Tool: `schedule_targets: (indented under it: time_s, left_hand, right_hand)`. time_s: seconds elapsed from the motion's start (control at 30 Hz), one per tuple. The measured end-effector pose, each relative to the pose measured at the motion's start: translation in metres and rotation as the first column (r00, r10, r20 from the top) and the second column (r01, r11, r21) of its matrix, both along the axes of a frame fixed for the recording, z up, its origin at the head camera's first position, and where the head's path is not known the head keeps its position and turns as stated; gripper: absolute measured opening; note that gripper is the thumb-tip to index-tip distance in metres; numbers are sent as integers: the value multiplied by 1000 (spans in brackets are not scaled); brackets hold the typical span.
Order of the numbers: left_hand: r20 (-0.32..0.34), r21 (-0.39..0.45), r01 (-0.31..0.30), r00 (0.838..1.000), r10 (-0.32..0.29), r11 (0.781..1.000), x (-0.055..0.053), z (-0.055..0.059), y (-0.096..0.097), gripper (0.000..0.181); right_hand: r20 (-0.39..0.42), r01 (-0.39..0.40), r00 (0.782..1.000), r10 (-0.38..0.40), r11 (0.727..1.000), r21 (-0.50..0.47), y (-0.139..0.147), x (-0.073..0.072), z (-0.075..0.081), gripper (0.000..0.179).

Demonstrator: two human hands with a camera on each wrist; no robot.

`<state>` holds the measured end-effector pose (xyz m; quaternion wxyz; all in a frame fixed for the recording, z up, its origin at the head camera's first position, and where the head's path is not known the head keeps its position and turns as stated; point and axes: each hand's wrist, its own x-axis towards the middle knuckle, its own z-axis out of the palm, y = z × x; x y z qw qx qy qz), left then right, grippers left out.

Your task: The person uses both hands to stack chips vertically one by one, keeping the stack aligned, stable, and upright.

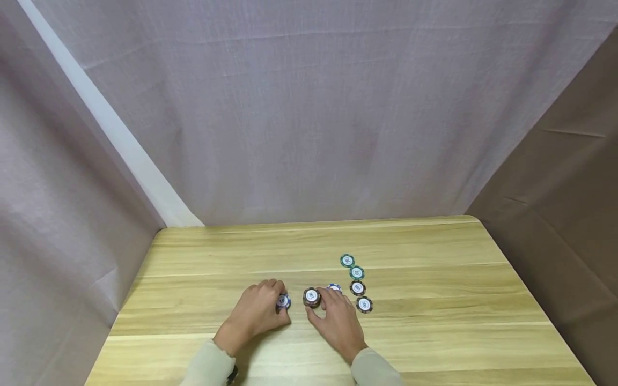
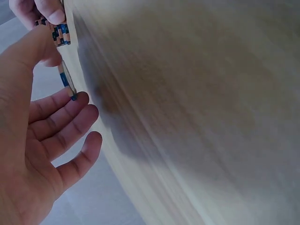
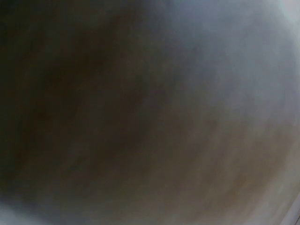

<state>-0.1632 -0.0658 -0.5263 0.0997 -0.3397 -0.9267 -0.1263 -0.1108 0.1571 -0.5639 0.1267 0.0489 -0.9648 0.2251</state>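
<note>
In the head view my left hand (image 1: 256, 310) pinches a blue-rimmed poker chip (image 1: 283, 301) by its edges, between thumb and fingers. The left wrist view shows this chip (image 2: 68, 80) on edge, close to the table surface. Just right of it, my right hand (image 1: 339, 320) holds a short stack of dark poker chips (image 1: 311, 296), thumb at the near side and index finger at the right. Another blue-and-white chip (image 1: 334, 288) lies partly hidden beyond the right fingers. The right wrist view is dark and blurred.
Right of my right hand, a slanting line of single chips lies flat: two green chips (image 1: 357, 273) at the far end, two dark chips (image 1: 364, 304) nearer. The wooden table (image 1: 434, 332) meets a grey curtain (image 1: 309, 134) at the back, with cloth on both sides.
</note>
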Motion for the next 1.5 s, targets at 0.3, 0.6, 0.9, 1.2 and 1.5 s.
schedule_targets:
  time_s: [0.3, 0.6, 0.9, 1.2, 1.5]
  left_hand:
    - [16, 62, -22, 1000, 21, 998, 2, 6, 7, 28]
    - [160, 198, -43, 987, 11, 979, 2, 12, 14, 32]
    - [198, 311, -36, 980, -28, 950, 4, 14, 22, 32]
    - [210, 283, -43, 978, -17, 958, 7, 9, 33, 37]
    - [233, 316, -56, 972, -20, 947, 6, 1, 47, 37]
  right_hand:
    - [-3, -2, 1000, 2, 1000, 6, 1, 0, 0, 45]
    - [-12, -4, 1000, 4, 1000, 5, 0, 0, -1, 43]
    - [-40, -15, 999, 16, 1000, 4, -1, 1, -1, 41]
    - [-26, -21, 999, 22, 1000, 14, -1, 1, -2, 37]
    - [-42, -20, 999, 22, 999, 29, 1, -1, -2, 37]
